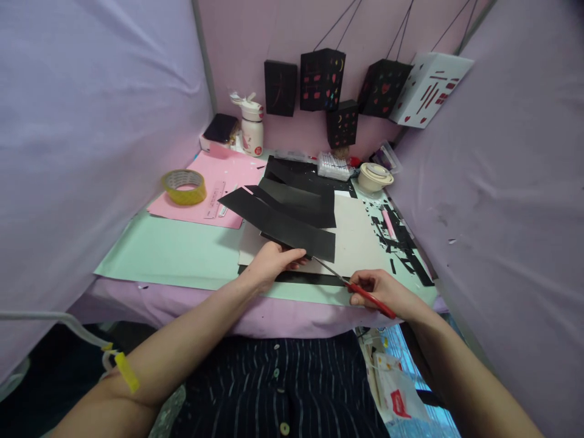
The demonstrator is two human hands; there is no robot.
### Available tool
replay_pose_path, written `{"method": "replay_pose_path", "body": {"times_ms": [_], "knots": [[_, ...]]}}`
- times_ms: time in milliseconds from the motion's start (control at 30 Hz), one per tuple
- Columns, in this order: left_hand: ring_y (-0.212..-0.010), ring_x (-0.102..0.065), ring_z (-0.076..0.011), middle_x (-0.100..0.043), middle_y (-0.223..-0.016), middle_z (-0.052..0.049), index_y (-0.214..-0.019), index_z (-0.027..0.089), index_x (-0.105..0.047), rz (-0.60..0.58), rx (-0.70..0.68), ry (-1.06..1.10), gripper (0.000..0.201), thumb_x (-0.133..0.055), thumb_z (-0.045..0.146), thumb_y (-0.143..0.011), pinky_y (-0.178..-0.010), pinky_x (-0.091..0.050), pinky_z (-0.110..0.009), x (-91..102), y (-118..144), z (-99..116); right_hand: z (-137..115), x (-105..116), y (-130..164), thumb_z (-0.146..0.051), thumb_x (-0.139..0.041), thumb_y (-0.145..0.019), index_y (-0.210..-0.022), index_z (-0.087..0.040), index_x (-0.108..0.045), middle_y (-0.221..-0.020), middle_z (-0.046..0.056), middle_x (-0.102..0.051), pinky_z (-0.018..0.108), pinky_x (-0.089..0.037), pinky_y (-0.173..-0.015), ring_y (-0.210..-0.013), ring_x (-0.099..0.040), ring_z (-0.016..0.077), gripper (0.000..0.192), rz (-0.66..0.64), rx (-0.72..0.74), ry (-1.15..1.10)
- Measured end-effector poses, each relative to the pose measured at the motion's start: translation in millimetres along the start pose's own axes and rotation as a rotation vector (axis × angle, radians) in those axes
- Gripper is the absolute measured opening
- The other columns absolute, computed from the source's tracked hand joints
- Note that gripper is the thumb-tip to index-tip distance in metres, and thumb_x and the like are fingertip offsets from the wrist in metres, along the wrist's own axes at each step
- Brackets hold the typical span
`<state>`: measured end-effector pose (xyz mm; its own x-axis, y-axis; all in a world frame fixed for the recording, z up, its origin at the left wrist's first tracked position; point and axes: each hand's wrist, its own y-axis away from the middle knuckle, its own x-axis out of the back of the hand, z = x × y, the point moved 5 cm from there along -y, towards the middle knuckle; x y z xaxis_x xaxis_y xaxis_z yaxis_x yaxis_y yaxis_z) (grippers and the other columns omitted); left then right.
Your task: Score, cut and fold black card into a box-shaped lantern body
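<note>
A: Black paper [292,228], a long folded sheet, is the biggest thing in hand; it lies slanted over a white board [360,240] on the table [173,252], one end lifted toward the pink sheet [214,182].

B: Who holds it?

A: The left hand [271,261] pinches its near edge, fingers [296,255] closed on the paper with the thumb on top.

B: And the right hand [381,292]?

A: Wrapped around the red handles of the scissors [353,286]. The blades point up-left, and their tip meets the paper's lower edge just beside the left hand's fingers. Whether the blades stand apart I cannot tell.

B: What surrounds it?

A: Going down in size: purple cloth walls on both sides, a green mat covering the table, then the pink sheet at the far left with a roll of yellow tape [184,187] on it. Paper lanterns [322,79] hang at the back, three black ones and a white lantern [429,88], with a smaller black one below. A white bottle [252,128] stands in the far corner, a round white tape roll [375,176] sits at the right, and black paper scraps [401,243] are scattered along the right edge.
</note>
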<state>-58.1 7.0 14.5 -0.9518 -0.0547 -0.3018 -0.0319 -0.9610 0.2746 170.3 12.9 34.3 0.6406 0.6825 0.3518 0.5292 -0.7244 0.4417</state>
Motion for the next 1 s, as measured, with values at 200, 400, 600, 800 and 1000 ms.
{"method": "replay_pose_path", "body": {"times_ms": [200, 400, 600, 800, 1000], "knots": [[-0.07, -0.065, -0.0162, -0.071, -0.075, -0.011, -0.077, 0.009, -0.073, -0.013, 0.032, -0.004, 0.012, -0.073, 0.02, -0.072, -0.065, -0.05, -0.025, 3.3, 0, 1, -2, -3, -1, -0.048, -0.079, -0.064, -0.072, -0.018, -0.059, -0.053, -0.006, -0.047, 0.022, -0.026, -0.045, -0.047, -0.036, 0.0075, 0.038, -0.065, 0.006, -0.054], [-0.069, -0.065, -0.0154, -0.071, -0.074, -0.01, -0.077, 0.01, -0.073, -0.026, 0.06, 0.016, 0.01, -0.072, 0.018, -0.072, -0.065, -0.051, -0.025, 4.8, 0, 0, 6, -5, -3, -0.052, -0.077, -0.065, -0.073, -0.018, -0.058, -0.052, -0.006, -0.048, 0.022, -0.028, -0.043, -0.044, -0.037, 0.0073, 0.04, -0.101, -0.004, -0.072], [-0.069, -0.064, -0.0156, -0.07, -0.074, -0.01, -0.077, 0.011, -0.073, -0.049, 0.064, 0.02, 0.01, -0.074, 0.019, -0.071, -0.063, -0.051, -0.024, 5.0, 0, 0, 8, -4, -3, -0.054, -0.076, -0.065, -0.073, -0.019, -0.057, -0.052, -0.006, -0.048, 0.022, -0.029, -0.043, -0.043, -0.038, 0.0077, 0.042, -0.109, -0.021, -0.056], [-0.068, -0.064, -0.0156, -0.07, -0.073, -0.01, -0.076, 0.011, -0.073, -0.062, 0.06, 0.02, 0.012, -0.075, 0.021, -0.07, -0.063, -0.051, -0.025, 7.7, -1, -1, 5, -4, -6, -0.053, -0.077, -0.065, -0.072, -0.019, -0.056, -0.05, -0.007, -0.046, 0.022, -0.026, -0.042, -0.043, -0.035, 0.0072, 0.041, -0.112, -0.005, -0.052], [-0.069, -0.064, -0.0159, -0.07, -0.074, -0.01, -0.077, 0.01, -0.073, -0.062, 0.07, 0.03, 0.016, -0.077, 0.022, -0.067, -0.065, -0.052, -0.026, 10.9, -2, -3, -2, -5, -8, -0.048, -0.082, -0.059, -0.068, -0.018, -0.057, -0.05, -0.007, -0.045, 0.022, -0.024, -0.043, -0.044, -0.034, 0.0067, 0.039, -0.075, -0.012, -0.032]]}}
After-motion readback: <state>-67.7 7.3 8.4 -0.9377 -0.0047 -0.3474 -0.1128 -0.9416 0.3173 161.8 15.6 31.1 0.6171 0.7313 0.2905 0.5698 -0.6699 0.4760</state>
